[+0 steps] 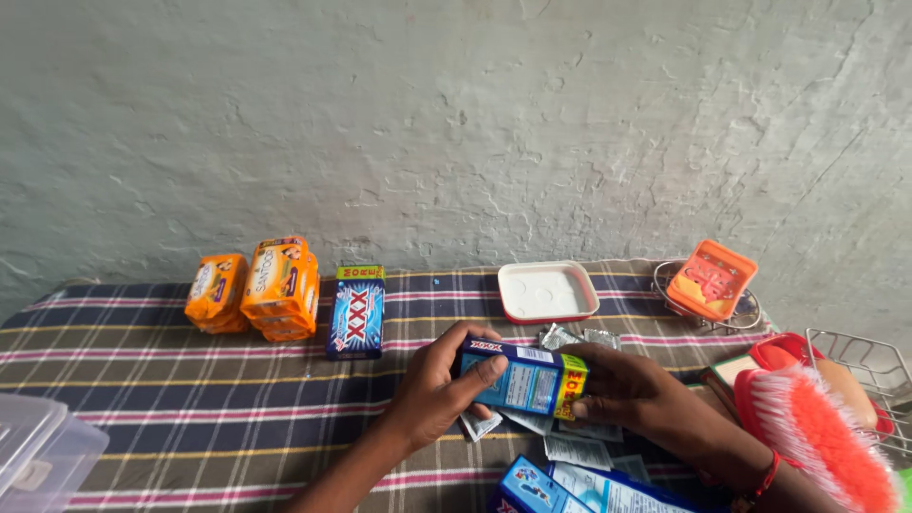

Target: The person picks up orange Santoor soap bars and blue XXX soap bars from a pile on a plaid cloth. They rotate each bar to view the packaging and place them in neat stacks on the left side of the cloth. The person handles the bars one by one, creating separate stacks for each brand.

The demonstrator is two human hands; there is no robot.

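Note:
Both of my hands hold one blue soap pack (524, 378) with a yellow end, just above the striped cloth (171, 399). My left hand (439, 385) grips its left end and my right hand (632, 389) grips its right end. Under it lie several small silver and white sachets (575, 446). More blue soap packs (570, 489) lie at the bottom edge, near my wrists. Another blue soap pack (357, 311) stands upright farther back on the cloth.
Orange soap packs (256, 285) are stacked at the back left. A white and red soap dish (547, 291) and a wire holder with an orange pack (711, 280) sit at the back. A red brush (817, 432), a wire rack (869, 366) and a clear plastic box (38, 451) flank the sides.

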